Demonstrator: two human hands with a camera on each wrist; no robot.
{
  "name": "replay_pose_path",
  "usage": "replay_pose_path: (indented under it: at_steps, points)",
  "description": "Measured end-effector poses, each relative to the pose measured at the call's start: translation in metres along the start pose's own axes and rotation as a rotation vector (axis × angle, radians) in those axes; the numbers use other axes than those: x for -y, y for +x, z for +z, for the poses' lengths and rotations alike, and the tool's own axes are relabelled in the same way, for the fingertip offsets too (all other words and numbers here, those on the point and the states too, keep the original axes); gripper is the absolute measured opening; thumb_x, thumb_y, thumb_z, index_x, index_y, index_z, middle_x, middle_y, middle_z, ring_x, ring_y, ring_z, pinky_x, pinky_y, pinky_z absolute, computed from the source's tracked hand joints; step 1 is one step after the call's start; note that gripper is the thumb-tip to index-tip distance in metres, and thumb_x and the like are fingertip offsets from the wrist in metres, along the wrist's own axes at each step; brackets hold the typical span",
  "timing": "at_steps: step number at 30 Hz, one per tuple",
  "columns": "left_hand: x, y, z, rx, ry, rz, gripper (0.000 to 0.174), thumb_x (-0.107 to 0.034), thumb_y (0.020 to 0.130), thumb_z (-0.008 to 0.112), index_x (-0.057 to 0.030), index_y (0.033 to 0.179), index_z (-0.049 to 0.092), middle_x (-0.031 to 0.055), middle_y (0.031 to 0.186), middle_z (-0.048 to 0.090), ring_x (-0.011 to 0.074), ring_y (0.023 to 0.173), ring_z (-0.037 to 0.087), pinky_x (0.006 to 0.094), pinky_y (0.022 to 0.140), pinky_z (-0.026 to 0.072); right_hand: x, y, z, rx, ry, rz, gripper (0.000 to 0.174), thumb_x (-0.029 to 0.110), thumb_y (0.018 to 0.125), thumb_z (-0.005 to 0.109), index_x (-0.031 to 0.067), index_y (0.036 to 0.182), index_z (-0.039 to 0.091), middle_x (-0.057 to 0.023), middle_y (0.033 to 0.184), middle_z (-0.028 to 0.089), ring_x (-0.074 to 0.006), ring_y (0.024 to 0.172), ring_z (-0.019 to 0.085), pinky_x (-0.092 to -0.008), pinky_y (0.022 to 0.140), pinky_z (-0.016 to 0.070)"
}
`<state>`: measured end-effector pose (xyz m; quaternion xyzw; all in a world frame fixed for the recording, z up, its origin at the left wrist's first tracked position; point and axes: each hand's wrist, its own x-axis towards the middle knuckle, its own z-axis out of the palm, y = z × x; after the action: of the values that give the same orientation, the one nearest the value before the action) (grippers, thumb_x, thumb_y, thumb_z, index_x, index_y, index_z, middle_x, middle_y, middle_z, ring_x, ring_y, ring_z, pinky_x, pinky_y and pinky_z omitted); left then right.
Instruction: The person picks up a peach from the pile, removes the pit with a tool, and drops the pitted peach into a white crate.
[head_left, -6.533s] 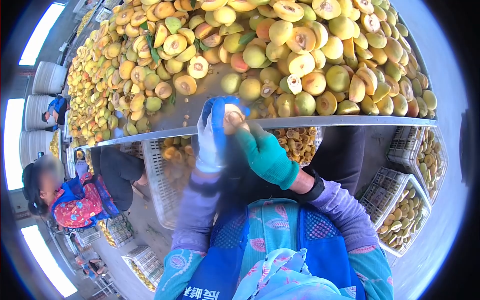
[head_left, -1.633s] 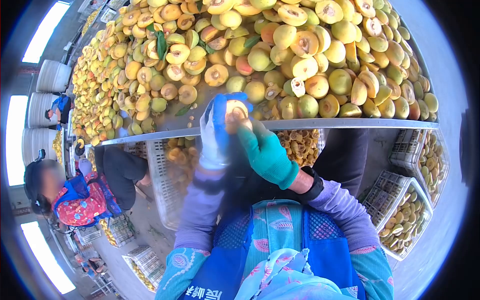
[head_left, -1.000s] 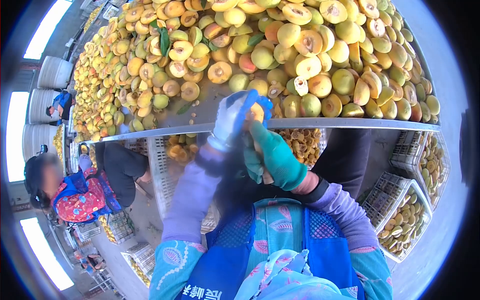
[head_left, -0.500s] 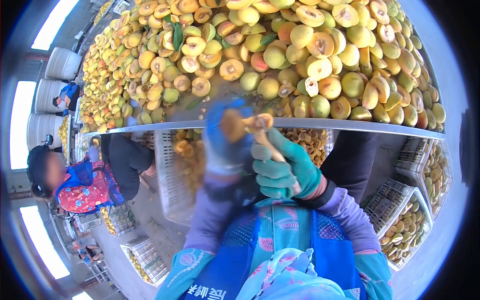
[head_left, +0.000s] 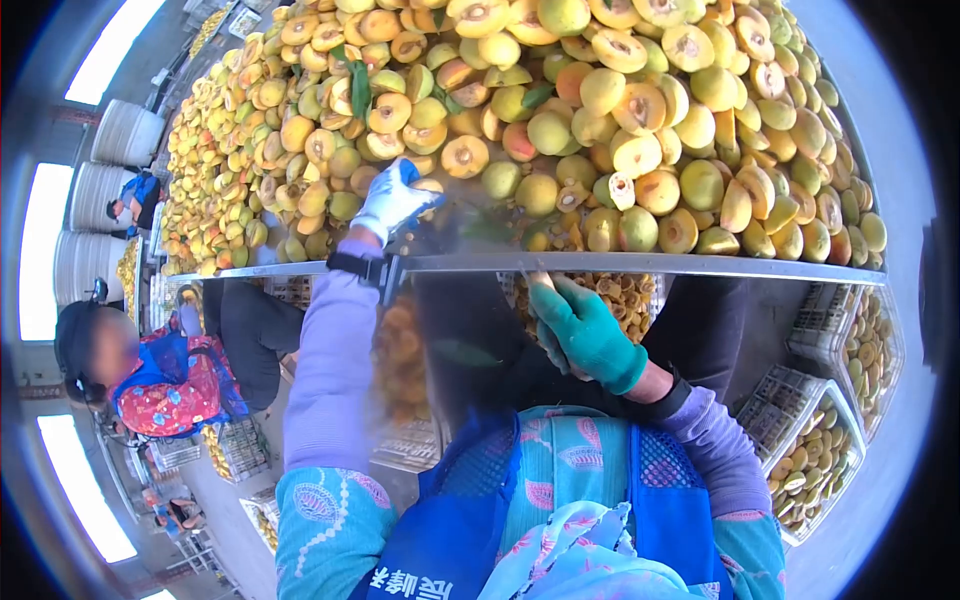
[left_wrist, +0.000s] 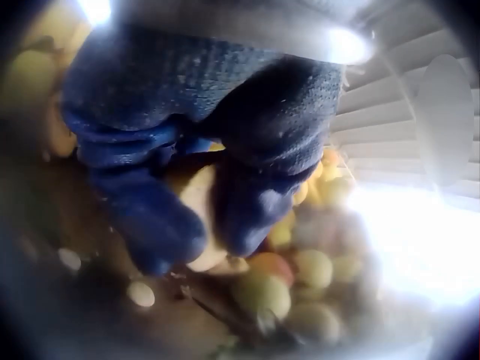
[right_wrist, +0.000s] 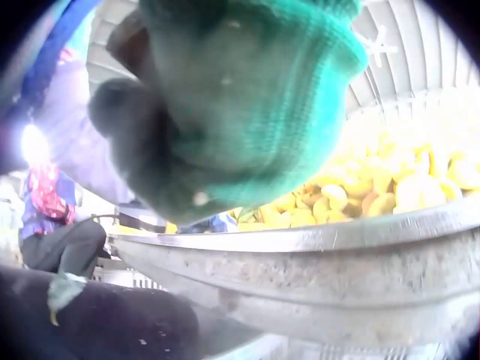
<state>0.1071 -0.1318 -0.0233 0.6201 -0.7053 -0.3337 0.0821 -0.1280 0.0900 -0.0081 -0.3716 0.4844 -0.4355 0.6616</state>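
My left hand [head_left: 395,200], in a white and blue glove, is over the metal table [head_left: 470,225] at the near edge of the fruit pile [head_left: 330,150]. In the left wrist view its blue fingers pinch a pale yellow fruit piece [left_wrist: 199,206], with loose fruit just beyond. My green-gloved right hand [head_left: 590,335] is curled round a wooden-handled tool [head_left: 541,282], below the table's edge and above a crate of small brownish-yellow pieces [head_left: 630,300]. The right wrist view shows the back of the green glove [right_wrist: 247,105]; the tool's tip cannot be made out.
The metal rim [head_left: 640,262] runs between my body and the pile. Crates of fruit [head_left: 810,440] stand at the lower right, another crate [head_left: 410,445] below my left arm. A seated person [head_left: 170,370] is at the left, near stacked white tubs [head_left: 95,200].
My left hand has moved away from the right hand, left and up to the pile's edge. The right hand has moved slightly to the right and turned, still gripping the tool.
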Motion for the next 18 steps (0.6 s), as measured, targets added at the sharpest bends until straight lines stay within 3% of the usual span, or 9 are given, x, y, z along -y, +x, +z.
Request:
replay_pose_path:
  at_steps: [1, 3, 6, 7, 10, 11, 13, 16, 18]
  points:
    - [0.0, -0.009, 0.007, -0.022, -0.332, -0.007, 0.034, -0.017, 0.075, 0.078, -0.0043, 0.097, 0.055, 0.0074, 0.084, 0.063, 0.0117, 0.065, 0.062, 0.0229, 0.042, 0.0466, -0.006, 0.011, 0.004, -0.089, -0.131, -0.214, 0.03, 0.032, 0.097, 0.051, 0.0034, 0.091, 0.055, -0.012, 0.064, 0.058, -0.0251, 0.053, 0.057, -0.0361, 0.047, 0.0434]
    - [-0.03, -0.049, 0.011, 0.067, -0.673, -0.006, 0.04, -0.02, 0.082, 0.072, -0.0009, 0.113, 0.057, 0.0074, 0.088, 0.064, 0.0134, 0.069, 0.063, 0.0234, 0.051, 0.0502, -0.012, 0.03, 0.012, -0.185, -0.334, -0.44, 0.029, 0.029, 0.094, 0.056, -0.0001, 0.097, 0.053, -0.025, 0.07, 0.059, -0.0424, 0.063, 0.06, -0.0483, 0.052, 0.0445]
    - [-0.059, -0.087, 0.041, 0.146, -1.162, 0.11, 0.05, -0.026, 0.089, 0.061, 0.0022, 0.129, 0.053, 0.0107, 0.098, 0.065, 0.0162, 0.085, 0.063, 0.0261, 0.074, 0.0522, -0.008, 0.042, 0.023, -0.236, -0.516, -0.483, 0.031, 0.03, 0.094, 0.057, -0.0005, 0.098, 0.052, -0.0241, 0.068, 0.06, -0.0428, 0.062, 0.06, -0.0499, 0.05, 0.0439]
    - [-0.058, -0.089, 0.054, 0.145, -1.196, 0.142, 0.043, -0.027, 0.092, 0.055, 0.0035, 0.122, 0.056, 0.0133, 0.103, 0.065, 0.0176, 0.095, 0.061, 0.0301, 0.086, 0.0488, -0.005, 0.042, 0.023, -0.24, -0.57, -0.468, 0.031, 0.029, 0.094, 0.057, -0.0009, 0.097, 0.05, -0.024, 0.066, 0.059, -0.0438, 0.061, 0.059, -0.0508, 0.05, 0.044]
    - [-0.072, -0.099, 0.075, 0.06, -1.206, 0.206, 0.039, -0.031, 0.095, 0.051, 0.0028, 0.111, 0.059, 0.0143, 0.105, 0.065, 0.0182, 0.096, 0.06, 0.0312, 0.088, 0.0481, -0.002, 0.035, 0.022, -0.285, -0.493, -0.463, 0.031, 0.03, 0.095, 0.056, -0.0006, 0.094, 0.05, -0.0248, 0.067, 0.06, -0.044, 0.062, 0.06, -0.0506, 0.05, 0.044]
    - [-0.081, -0.102, 0.074, 0.049, -1.214, 0.177, 0.024, -0.024, 0.09, 0.057, -0.001, 0.098, 0.06, 0.0116, 0.103, 0.066, 0.0208, 0.095, 0.062, 0.0323, 0.084, 0.0497, -0.005, 0.033, 0.021, -0.269, -0.492, -0.454, 0.031, 0.03, 0.095, 0.056, -0.0006, 0.093, 0.051, -0.0251, 0.068, 0.06, -0.0442, 0.063, 0.06, -0.0504, 0.051, 0.044]
    - [-0.089, -0.103, 0.072, -0.178, -0.479, 0.551, 0.02, -0.018, 0.083, 0.061, -0.0034, 0.096, 0.059, 0.0087, 0.102, 0.067, 0.0227, 0.094, 0.062, 0.0331, 0.081, 0.0506, -0.012, 0.031, 0.018, -0.241, -0.486, -0.438, 0.031, 0.03, 0.095, 0.056, -0.0007, 0.093, 0.051, -0.0257, 0.068, 0.059, -0.0446, 0.064, 0.06, -0.0502, 0.051, 0.0439]
    - [-0.095, -0.1, 0.077, -0.414, -0.038, 0.791, 0.026, -0.021, 0.085, 0.058, -0.0034, 0.103, 0.059, 0.0067, 0.094, 0.07, 0.0228, 0.084, 0.067, 0.0341, 0.076, 0.0527, -0.022, 0.035, 0.021, -0.261, -0.386, -0.502, 0.03, 0.029, 0.096, 0.055, -0.0006, 0.093, 0.052, -0.0265, 0.069, 0.059, -0.0455, 0.065, 0.06, -0.0498, 0.052, 0.044]
    - [-0.087, -0.1, 0.082, -0.453, -0.035, 0.776, 0.019, -0.013, 0.075, 0.064, -0.0073, 0.092, 0.057, 0.005, 0.097, 0.068, 0.024, 0.085, 0.064, 0.0354, 0.071, 0.0511, -0.01, 0.031, 0.02, -0.221, -0.363, -0.444, 0.029, 0.028, 0.096, 0.055, -0.0006, 0.092, 0.052, -0.0266, 0.07, 0.059, -0.046, 0.065, 0.06, -0.0502, 0.052, 0.0439]
